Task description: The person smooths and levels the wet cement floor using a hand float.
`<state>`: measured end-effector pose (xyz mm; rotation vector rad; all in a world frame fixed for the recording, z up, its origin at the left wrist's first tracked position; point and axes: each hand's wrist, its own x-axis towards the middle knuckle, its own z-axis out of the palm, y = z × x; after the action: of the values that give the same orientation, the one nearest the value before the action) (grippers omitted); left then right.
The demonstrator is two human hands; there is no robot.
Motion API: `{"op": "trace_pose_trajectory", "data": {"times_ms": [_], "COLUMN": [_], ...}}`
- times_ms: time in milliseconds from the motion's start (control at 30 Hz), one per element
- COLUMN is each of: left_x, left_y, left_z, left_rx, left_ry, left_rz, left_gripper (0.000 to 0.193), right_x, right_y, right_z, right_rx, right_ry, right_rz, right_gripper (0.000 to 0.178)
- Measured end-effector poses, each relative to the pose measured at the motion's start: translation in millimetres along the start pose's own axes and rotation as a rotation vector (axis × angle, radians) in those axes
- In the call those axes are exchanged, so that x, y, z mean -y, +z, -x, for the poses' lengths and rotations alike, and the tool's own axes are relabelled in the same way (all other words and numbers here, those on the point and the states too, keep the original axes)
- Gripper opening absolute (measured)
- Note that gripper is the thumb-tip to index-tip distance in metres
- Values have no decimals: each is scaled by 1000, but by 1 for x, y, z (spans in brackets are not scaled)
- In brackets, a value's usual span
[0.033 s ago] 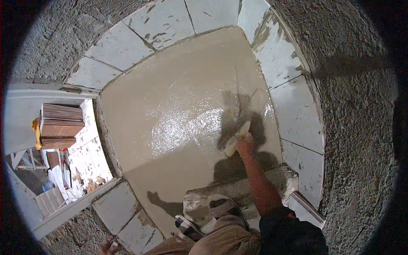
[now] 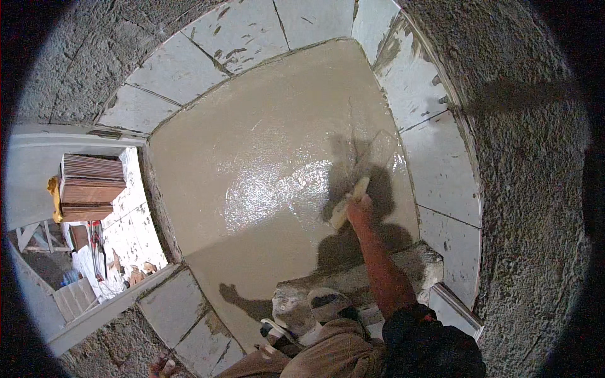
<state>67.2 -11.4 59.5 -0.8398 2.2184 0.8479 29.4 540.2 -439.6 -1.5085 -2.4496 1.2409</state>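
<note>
My right hand [image 2: 359,205] is closed around a pale, long-bladed float [image 2: 341,215], which lies against the wet floor on the right side. Under it spreads a smooth beige layer of wet mortar [image 2: 252,132], shiny in the middle, with thin streaks to the right of centre. At the lower left edge my left hand [image 2: 162,366] is partly in view beside the white wall tiles [image 2: 173,305]. Its fingers look loosely apart and I see nothing in them. My shoes rest by a rough, mortar-stained block or step [image 2: 293,309] at the near edge.
White tiles [image 2: 441,164] smeared with mortar edge the wet floor, below rough grey walls [image 2: 529,189]. Through a doorway at the left stand a stack of brown tiles [image 2: 93,179] with a yellow cloth [image 2: 54,198], and scattered debris. A loose tile [image 2: 450,309] leans at the lower right.
My right hand and the float have shifted slightly left and toward me. Faint curved marks now show in the mortar beyond the float. My left hand stays at the lower left.
</note>
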Motion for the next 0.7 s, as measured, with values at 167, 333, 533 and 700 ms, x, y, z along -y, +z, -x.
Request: {"op": "trace_pose_trajectory", "data": {"times_ms": [167, 333, 533, 700], "left_x": [14, 22, 21, 39], "left_y": [-12, -6, -13, -13], "left_z": [-6, -29, -30, -10], "left_rx": [-38, -3, -47, -103], "left_ry": [-26, -20, -12, -61], "left_rz": [12, 49, 72, 117], "left_gripper": [52, 51, 51, 50], "right_x": [72, 111, 149, 148], "right_y": [41, 68, 56, 20], "right_z": [-43, -103, -58, 30], "right_rx": [-37, 121, 516, 1017], "right_ry": [-63, -74, -411, -672], "right_rz": [-313, -194, 187, 571], "right_gripper": [40, 42, 45, 43]}}
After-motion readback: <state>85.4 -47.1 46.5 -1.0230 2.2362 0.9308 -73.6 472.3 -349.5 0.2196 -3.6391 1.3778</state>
